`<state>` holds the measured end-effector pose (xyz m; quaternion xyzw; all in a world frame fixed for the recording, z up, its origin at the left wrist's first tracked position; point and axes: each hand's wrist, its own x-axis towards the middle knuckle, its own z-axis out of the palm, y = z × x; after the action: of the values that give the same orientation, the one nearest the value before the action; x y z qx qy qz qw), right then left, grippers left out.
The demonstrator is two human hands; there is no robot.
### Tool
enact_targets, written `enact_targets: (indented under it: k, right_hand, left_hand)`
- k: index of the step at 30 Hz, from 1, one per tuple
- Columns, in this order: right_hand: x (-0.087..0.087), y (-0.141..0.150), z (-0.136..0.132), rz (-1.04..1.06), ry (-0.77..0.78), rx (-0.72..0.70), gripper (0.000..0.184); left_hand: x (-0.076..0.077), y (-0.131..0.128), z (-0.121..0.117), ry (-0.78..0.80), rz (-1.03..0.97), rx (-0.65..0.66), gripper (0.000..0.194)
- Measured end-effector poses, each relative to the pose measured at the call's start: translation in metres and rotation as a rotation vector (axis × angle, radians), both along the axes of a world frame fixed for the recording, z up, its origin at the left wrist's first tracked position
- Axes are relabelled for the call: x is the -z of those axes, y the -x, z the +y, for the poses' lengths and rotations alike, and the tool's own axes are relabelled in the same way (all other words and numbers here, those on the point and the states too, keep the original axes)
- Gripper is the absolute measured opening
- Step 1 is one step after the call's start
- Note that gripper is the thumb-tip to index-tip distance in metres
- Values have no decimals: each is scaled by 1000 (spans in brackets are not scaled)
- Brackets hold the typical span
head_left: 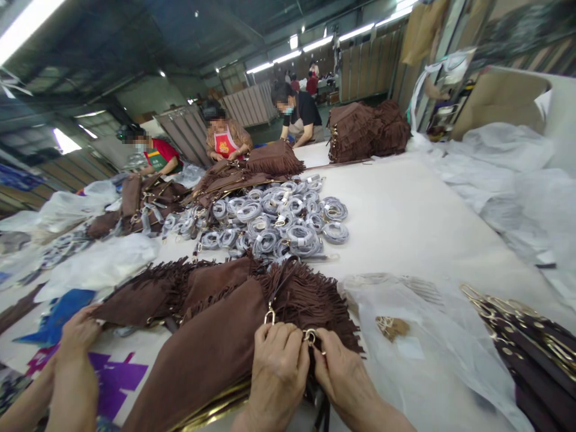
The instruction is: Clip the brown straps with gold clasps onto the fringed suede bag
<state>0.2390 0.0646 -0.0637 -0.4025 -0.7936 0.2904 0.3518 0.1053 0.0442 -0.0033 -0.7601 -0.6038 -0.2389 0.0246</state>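
Observation:
A brown fringed bag (211,348) lies on the table in front of me, its gold zipper edge facing me. My left hand (279,363) is closed on the bag's upper corner, fingers curled over it. Close beside it, my right hand (344,372) pinches gold metal hardware at a gold ring (309,336); the fingers partly hide the piece. A gold clasp (270,315) on a dark brown strap (279,282) rises just beyond my left knuckles. Dark straps hang below between my hands.
Another person's hand (80,329) touches brown fringed pieces at left. Beyond lie several coiled, wrapped straps (265,240) and a stack of fringed bags (366,132). At right are clear plastic bags (432,366) and dark straps with gold hooks (531,348). Several co-workers stand across the table.

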Motion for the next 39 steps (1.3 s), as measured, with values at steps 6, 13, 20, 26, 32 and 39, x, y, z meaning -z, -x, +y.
enact_targets:
  k: [6, 13, 20, 26, 32, 39]
  right_hand:
    - [-9, 11, -43, 354, 429, 80, 39]
    - [-3, 61, -79, 530, 610, -99, 79]
    - [-14, 64, -64, 657, 500, -245, 78]
    - [-36, 53, -38, 744, 276, -323, 28]
    - [-4, 22, -28, 728, 740, 359, 21]
    - [-12, 24, 3, 891, 1128, 324, 28]
  left_hand:
    - [-23, 20, 3, 234, -266, 48, 19]
    - [-45, 21, 23, 659, -280, -1, 33]
    - [-82, 15, 54, 879, 156, 246, 23]
    - [-69, 24, 68, 744, 483, 385, 14]
    - [-38, 41, 54, 563, 177, 464, 37]
    - [-39, 22, 35, 573, 240, 508, 13]
